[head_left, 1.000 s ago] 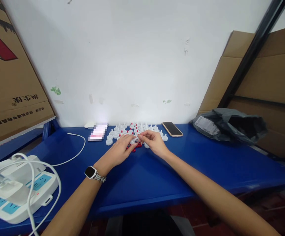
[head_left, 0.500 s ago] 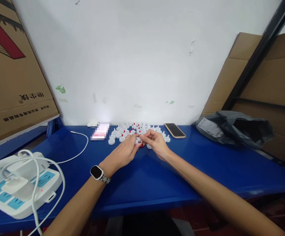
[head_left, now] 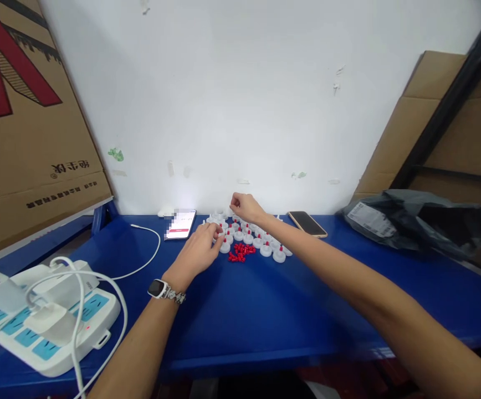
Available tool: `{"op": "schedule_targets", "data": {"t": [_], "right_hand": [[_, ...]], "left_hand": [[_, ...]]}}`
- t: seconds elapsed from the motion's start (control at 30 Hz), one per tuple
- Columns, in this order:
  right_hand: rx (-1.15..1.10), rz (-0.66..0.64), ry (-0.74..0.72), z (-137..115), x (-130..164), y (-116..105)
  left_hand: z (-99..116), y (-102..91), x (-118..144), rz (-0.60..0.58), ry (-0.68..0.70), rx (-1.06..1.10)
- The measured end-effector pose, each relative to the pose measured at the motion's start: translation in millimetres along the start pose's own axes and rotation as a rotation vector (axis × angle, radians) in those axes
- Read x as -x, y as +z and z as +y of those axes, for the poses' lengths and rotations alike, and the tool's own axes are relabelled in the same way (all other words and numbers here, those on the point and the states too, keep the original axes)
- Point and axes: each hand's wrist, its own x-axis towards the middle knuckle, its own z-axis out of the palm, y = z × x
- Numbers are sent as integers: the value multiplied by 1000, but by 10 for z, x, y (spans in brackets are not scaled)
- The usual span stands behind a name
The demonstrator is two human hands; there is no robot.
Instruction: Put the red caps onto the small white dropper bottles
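Dozens of white caps (head_left: 249, 235) crowd the blue table's (head_left: 265, 310) back edge, red plugs (head_left: 240, 252) loose beside them. Your right hand (head_left: 242, 206) pinches something tiny over the far row, your left hand (head_left: 199, 252) rests curled near the plugs; one sleeve-swipe could scatter them.

The table (head_left: 265, 310) is deep blue. On it, white round caps (head_left: 265, 249) carry red tips, and a small heap of loose red plugs (head_left: 240, 252) lies beside them. The power strip (head_left: 45, 327) is white with light-blue socket panels; its cable (head_left: 141, 260) is white. One phone (head_left: 181, 223) shows a bright white screen, the other phone (head_left: 307, 223) a black one in a tan case. The bag (head_left: 419, 221) is dark grey with a white label. The cardboard box (head_left: 20, 122) is brown with a red mark and black lettering.
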Motion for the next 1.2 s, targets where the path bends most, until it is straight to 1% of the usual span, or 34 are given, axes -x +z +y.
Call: {"op": "schedule_targets", "data": {"t": [0.07,0.23,0.37,0.5,0.57,0.7,0.87,1.0,1.1,1.2], "right_hand": [[81,-60,-1,14,-102,97],[120,-150,-33,58,-171,228],[136,-212,-54,116,-186,229],[167,-249,-53,142,-220,173],[189,-240,-35,142,-254,143],[243,-171,28,144,-359,137],[295,-181,98,134,-478,276],[285,-165,129,91,-519,363],[242,-119,148,60,-487,300],[195,-36,157,16,-308,133]], "left_hand": [[30,8,12,-5,12,-4],[131,25,39,-22,32,-2],[156,32,44,-19,30,-4],[150,44,38,-25,28,-8],[142,52,34,-36,23,-8],[120,76,27,-55,6,1],[97,104,14,-49,14,4],[93,101,12,-57,18,-9],[106,79,17,-41,11,-11],[138,48,21,41,23,-28]]}}
